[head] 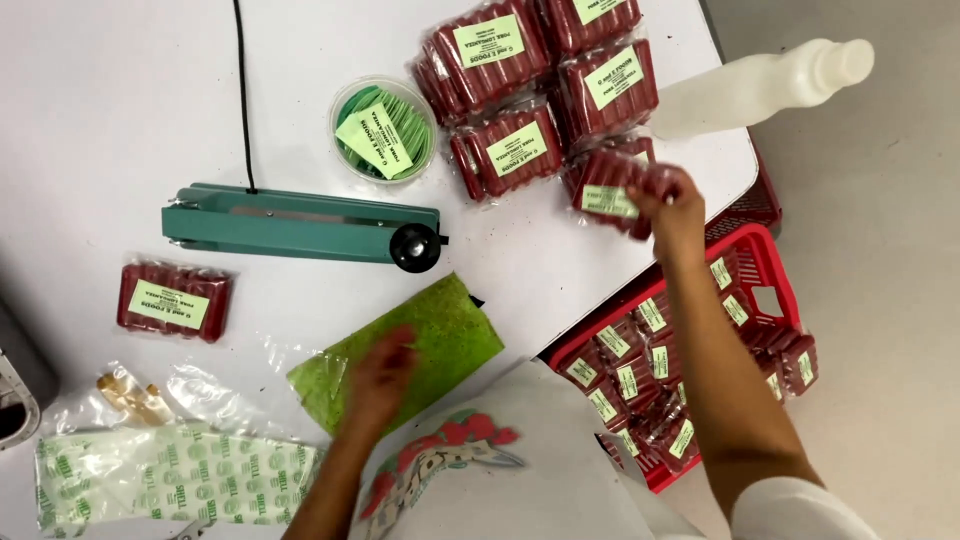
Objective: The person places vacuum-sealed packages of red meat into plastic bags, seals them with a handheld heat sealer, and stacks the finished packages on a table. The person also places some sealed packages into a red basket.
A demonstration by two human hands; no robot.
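The fingers of the right hand [672, 205] are closed around one end of a packet of red sausages [612, 190] with a pale green label. The packet sits on the white table [90, 90], at the near edge of a pile of sausage packets [540, 90] just like it, and it touches that pile. The right arm reaches out over a red basket [762, 250] that stands beside the table edge, below the pile, and the basket is full of more packets with green labels. Just beside the pile, past the table edge, lies a white plastic bottle [755, 90] on its side. The left hand [378, 378] is blurry, so I cannot tell if its fingers are apart or together. It rests on a flat green bag [440, 335], far from the pile and close to the person's body. Between that bag and the pile lies a long green sealing machine [290, 222] with a black knob [415, 246] at one end and a black cord [243, 90] running away from it. Right next to the pile, on the machine's side, stands a round clear tub [384, 128] with green labels in it. Much farther from the pile, past the machine, one lone sausage packet [175, 300] lies by itself. Near it are some clear plastic bags [170, 470] with green print.
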